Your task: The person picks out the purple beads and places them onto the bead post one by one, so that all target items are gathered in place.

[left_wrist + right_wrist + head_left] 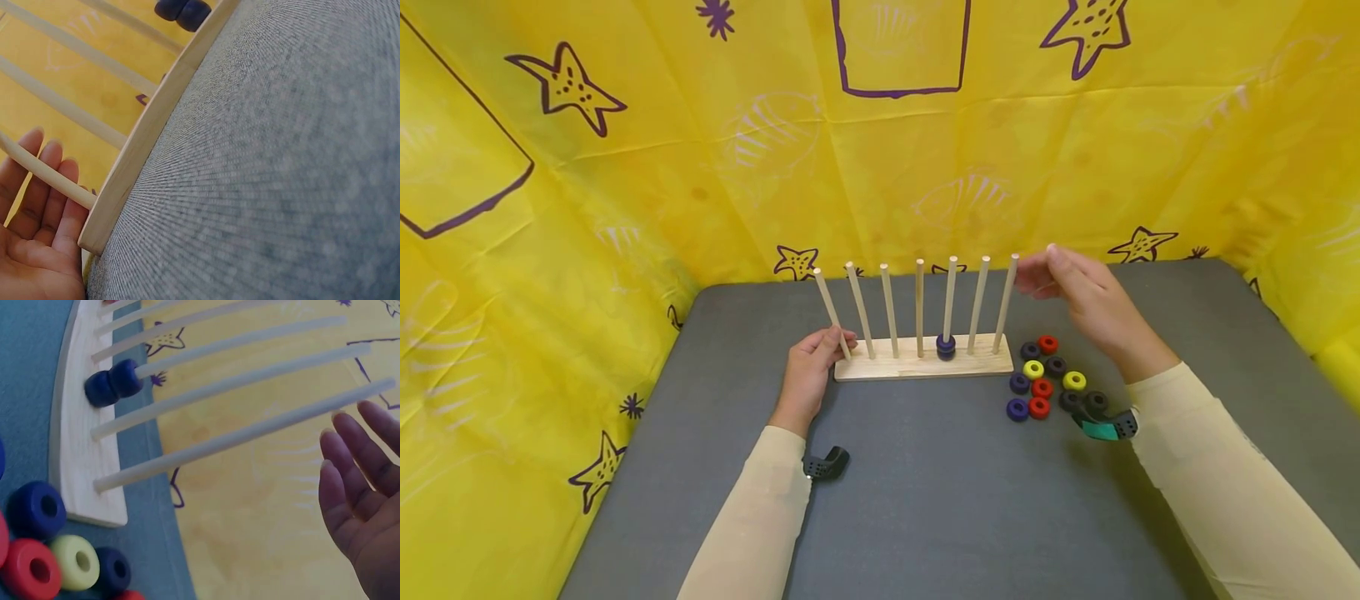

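Clock centred on the base [910,367] of the wooden stand [920,312], head view. Stand upright on grey table [910,500]; two blue rings [946,353] stacked low on fifth peg [951,296] from left. Loose rings [1042,396], mixed colours, laid between 3 and 4 o'clock. Left hand [807,367] at 9, fingers extended behind leftmost peg [828,300]; nothing seen gripped, firm contact cannot be told. Right hand [1078,292] at 2, fingers loosely spread beside top of rightmost peg [1005,304], no ring seen held.

Steadying or adjusting of the stand from both ends seems in hand. Force best applied low, at the base; if pegs are pushed near their tips, the stand could be tipped. Both ends should be guided evenly. Loose rings should be avoided if the right hand is lowered towards 3, since they could be scattered.
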`<state>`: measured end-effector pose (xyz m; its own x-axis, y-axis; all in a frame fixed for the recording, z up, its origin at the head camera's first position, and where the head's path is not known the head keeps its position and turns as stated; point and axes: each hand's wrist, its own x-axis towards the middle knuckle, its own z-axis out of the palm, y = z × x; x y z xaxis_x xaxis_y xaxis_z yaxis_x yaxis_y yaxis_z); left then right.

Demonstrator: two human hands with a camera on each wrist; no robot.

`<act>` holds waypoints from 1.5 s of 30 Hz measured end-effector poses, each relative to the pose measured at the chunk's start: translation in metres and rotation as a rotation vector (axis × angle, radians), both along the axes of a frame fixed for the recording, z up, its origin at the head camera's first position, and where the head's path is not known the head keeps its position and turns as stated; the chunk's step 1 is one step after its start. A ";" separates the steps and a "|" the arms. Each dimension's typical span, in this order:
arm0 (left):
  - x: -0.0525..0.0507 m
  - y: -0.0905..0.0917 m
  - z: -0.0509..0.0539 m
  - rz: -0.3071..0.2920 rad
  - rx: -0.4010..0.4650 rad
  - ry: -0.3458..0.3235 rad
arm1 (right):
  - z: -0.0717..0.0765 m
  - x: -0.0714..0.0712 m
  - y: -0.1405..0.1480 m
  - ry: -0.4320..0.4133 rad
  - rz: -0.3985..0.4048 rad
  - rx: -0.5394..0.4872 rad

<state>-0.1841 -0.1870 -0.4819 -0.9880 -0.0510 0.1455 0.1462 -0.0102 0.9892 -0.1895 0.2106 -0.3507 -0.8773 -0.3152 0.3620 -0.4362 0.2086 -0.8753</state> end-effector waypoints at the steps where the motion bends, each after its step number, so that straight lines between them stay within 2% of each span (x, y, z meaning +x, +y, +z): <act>1: 0.000 0.000 0.000 0.002 0.000 0.000 | -0.001 0.000 0.001 0.001 0.003 -0.006; 6: -0.001 0.000 0.000 0.008 0.009 0.006 | -0.011 0.003 0.011 -0.024 0.002 -0.016; 19: 0.000 0.000 -0.001 0.008 0.006 0.000 | -0.044 0.013 0.039 -0.100 -0.073 0.028; 33: -0.001 0.000 -0.002 -0.006 0.033 0.018 | -0.079 0.028 0.066 -0.257 -0.184 0.194; 37: -0.001 0.000 -0.002 0.004 0.017 0.008 | -0.088 0.028 0.068 -0.282 -0.194 0.240; 45: 0.000 0.000 0.000 0.007 0.012 0.005 | -0.106 0.027 0.067 -0.331 -0.169 0.265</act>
